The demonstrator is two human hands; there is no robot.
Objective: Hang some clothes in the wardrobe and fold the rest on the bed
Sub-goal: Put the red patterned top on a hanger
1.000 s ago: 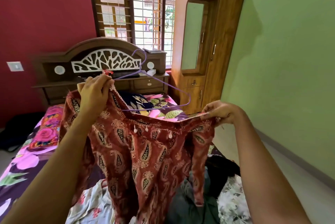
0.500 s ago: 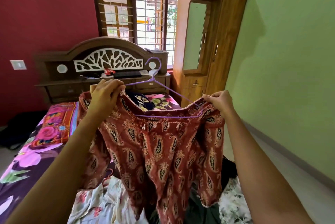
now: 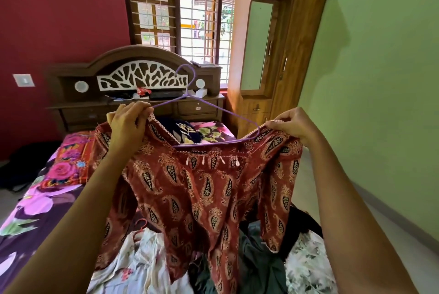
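I hold a maroon paisley-print top (image 3: 202, 194) up in front of me over the bed (image 3: 35, 217). A purple hanger (image 3: 209, 108) sits inside its neckline, hook upright. My left hand (image 3: 129, 120) pinches the left shoulder of the top together with the hanger's left end. My right hand (image 3: 293, 125) grips the right shoulder over the hanger's right end. The wooden wardrobe (image 3: 278, 56) stands shut at the back right, beside the window.
Under the top lies a pile of clothes: a white floral garment (image 3: 142, 262) with a red hanger (image 3: 140, 224), a dark green piece (image 3: 256, 258) and a black one. A carved headboard (image 3: 133, 79) closes the far end. Floor runs along the green wall at right.
Both hands have lifted and spread the top, and its shoulders have slid onto the hanger's ends. The hanger's hook has swung upright.
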